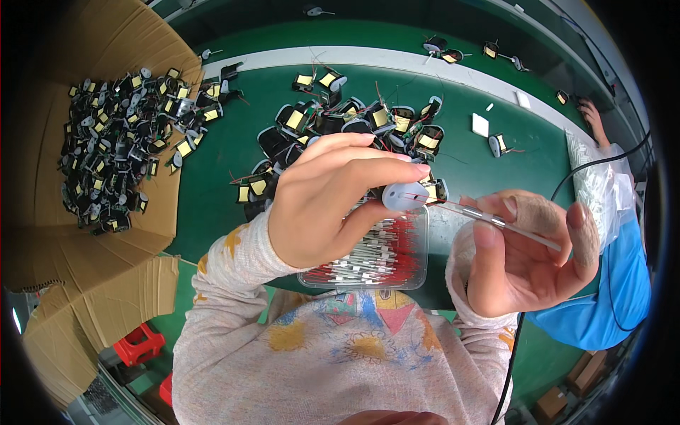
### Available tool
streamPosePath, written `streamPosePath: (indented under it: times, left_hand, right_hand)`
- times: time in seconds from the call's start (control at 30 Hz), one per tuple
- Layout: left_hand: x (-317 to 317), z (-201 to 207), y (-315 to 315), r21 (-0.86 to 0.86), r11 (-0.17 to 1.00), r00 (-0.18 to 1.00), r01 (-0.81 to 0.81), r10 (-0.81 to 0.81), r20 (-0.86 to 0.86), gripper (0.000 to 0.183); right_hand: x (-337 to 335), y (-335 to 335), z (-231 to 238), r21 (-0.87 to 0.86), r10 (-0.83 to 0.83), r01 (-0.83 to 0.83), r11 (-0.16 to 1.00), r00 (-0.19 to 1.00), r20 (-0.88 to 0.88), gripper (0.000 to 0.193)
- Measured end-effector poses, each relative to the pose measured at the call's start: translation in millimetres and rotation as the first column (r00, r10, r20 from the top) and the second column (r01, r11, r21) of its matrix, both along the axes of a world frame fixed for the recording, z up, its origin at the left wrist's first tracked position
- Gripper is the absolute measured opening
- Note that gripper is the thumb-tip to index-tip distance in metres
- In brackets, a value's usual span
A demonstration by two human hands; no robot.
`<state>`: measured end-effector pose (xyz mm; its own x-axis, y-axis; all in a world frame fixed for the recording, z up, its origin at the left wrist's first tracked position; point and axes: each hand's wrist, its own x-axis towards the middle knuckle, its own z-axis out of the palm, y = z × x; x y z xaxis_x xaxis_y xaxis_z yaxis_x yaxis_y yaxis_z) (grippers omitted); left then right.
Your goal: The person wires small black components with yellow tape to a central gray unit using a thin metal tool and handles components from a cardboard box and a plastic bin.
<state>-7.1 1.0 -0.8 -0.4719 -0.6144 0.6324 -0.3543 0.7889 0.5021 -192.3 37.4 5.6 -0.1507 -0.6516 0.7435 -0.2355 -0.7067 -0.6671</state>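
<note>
One grey rounded plastic piece (pixel 404 197) is gripped in the left hand (pixel 319 195); the right hand (pixel 520 273) pinches a slim silver-and-white rod (pixel 495 220).

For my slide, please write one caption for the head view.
Over a green table, the left hand holds a grey part, the right hand a slim rod.
</note>
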Motion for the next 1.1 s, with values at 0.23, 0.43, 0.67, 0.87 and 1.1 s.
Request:
streamPosePath:
  times: [0.23,0.43,0.67,0.87,1.1]
  left_hand:
    - [-1,1,1,-0.014,1.000,1.000,-0.009,0.009,0.016,0.032]
    - [0,0,3,-0.047,0.997,0.998,-0.061,0.062,0.029,0.032]
    - [-1,1,5,-0.084,0.991,0.993,-0.104,0.107,0.042,0.034]
    - [0,1,7,-0.096,0.986,0.989,-0.137,0.141,0.044,0.035]
    - [0,6,9,-0.140,0.972,0.975,-0.191,0.204,0.086,0.035]
  right_hand:
    - [-12,-17,5,-0.208,0.219,-0.268,0.941,0.948,-0.230,0.068]
    - [-6,-10,4,-0.234,0.182,-0.258,0.937,0.935,-0.303,0.070]
    - [-2,-4,5,-0.261,0.082,-0.184,0.948,0.930,-0.358,0.074]
    - [3,2,2,-0.256,0.025,-0.126,0.958,0.931,-0.364,0.077]
    - [7,4,3,-0.239,0.011,-0.099,0.966,0.939,-0.345,0.079]
